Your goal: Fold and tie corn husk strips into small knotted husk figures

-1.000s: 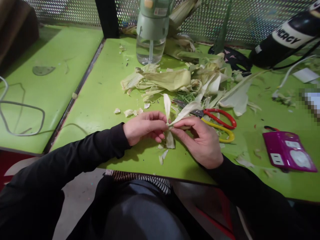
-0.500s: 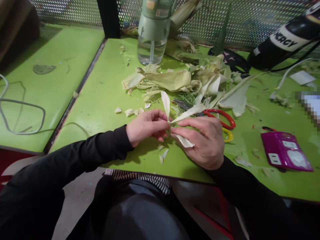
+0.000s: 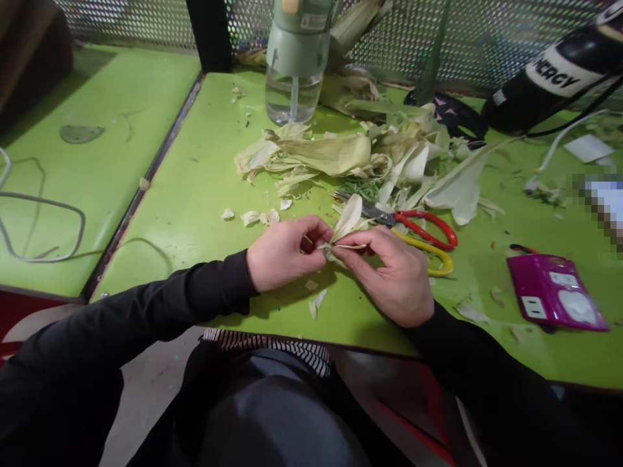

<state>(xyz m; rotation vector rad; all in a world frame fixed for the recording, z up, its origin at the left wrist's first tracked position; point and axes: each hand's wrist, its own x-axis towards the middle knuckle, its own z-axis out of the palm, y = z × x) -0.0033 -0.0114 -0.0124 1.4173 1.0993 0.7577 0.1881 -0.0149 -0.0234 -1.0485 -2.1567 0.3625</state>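
Both hands meet over the green table [image 3: 204, 194] near its front edge. My left hand [image 3: 285, 253] is curled, its fingers pinched on the left end of a small folded piece of pale corn husk [image 3: 346, 224]. My right hand [image 3: 389, 272] pinches the same husk piece from the right, thumb and forefinger closed on it. The husk's leaf tips stick up between the two hands. Just behind the right hand lie scissors [image 3: 418, 230] with one red and one yellow handle.
A heap of corn husks [image 3: 341, 152] covers the table's middle, with scraps [image 3: 253, 217] near my left hand. A green-capped water bottle [image 3: 296, 65] stands at the back. A purple power strip [image 3: 555, 292] lies right, a black bottle [image 3: 549, 78] far right. Mesh fencing runs behind.
The long husk strips that stuck out up and down have been folded in; the piece is now a compact bundle held between both hands. The hands stayed in place.
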